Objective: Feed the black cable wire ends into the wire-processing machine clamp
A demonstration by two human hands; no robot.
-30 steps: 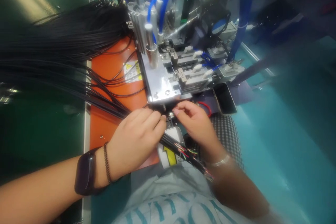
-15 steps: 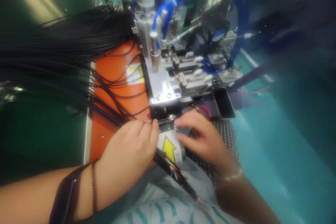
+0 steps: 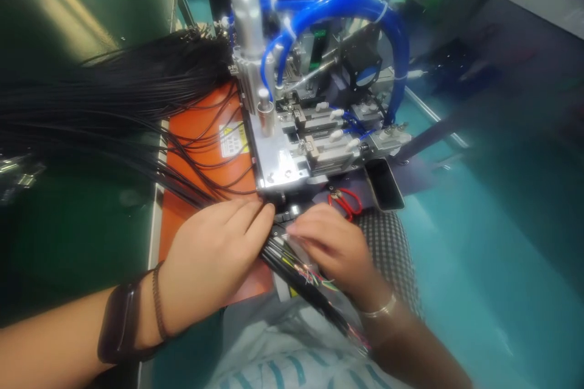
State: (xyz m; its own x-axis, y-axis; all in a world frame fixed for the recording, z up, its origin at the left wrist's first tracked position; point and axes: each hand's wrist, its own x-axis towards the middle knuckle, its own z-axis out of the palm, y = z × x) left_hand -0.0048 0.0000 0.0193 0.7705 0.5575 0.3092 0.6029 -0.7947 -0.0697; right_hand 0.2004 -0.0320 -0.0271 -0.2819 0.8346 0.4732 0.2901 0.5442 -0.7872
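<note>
My left hand [image 3: 221, 252] is closed over a bundle of thin black cables [image 3: 294, 282], its thumb and forefinger close to the machine's front edge. Past that hand the cables slant down to the right across my lap. Their stripped ends show fine coloured wires [image 3: 314, 278]. Just beside them my right hand [image 3: 337, 249] is closed in a pinch, fingertips at the small dark slotted block [image 3: 286, 216] at the front of the machine [image 3: 278, 164]. Whatever lies between those fingertips is too small and blurred to make out.
A large heap of black cables [image 3: 114, 88] spreads over the orange panel [image 3: 176, 234] on the left. Red-handled snips [image 3: 350, 203] and a phone [image 3: 385, 185] lie to the right of the slotted block. Blue air hoses [image 3: 399, 42] arch above the machine.
My right hand has moved in left and its fingers have closed together. The cable bundle now covers most of the yellow arrow label. My left hand keeps its hold.
</note>
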